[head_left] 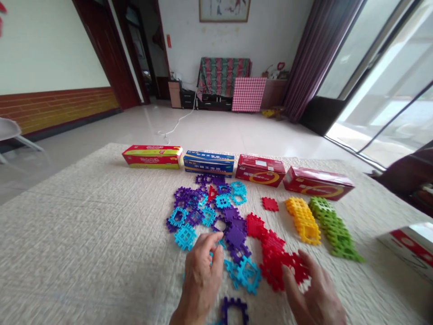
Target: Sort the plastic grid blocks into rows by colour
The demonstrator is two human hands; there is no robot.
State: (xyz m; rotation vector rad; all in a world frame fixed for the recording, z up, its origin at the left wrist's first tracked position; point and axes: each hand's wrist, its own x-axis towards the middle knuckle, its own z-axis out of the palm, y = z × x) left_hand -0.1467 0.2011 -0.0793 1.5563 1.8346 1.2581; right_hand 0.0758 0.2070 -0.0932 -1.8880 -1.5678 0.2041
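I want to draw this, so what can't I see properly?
All in the head view:
Whatever is under the left hand: the hand hides it.
Some red pieces: partly covered by the right hand.
The purple frame: cut off by the bottom edge.
The white-and-red box: cut by the right edge.

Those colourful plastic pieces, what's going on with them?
Someone is handling them with bare hands. The right hand is at the near end of the red pieces, thumb and fingers around them; whether it grips one is hard to tell. The left hand is over the mixed purple pieces and light-blue pieces, seemingly holding nothing. To the right, yellow pieces and green pieces lie in separate rows. Behind everything, four boxes stand in a line.
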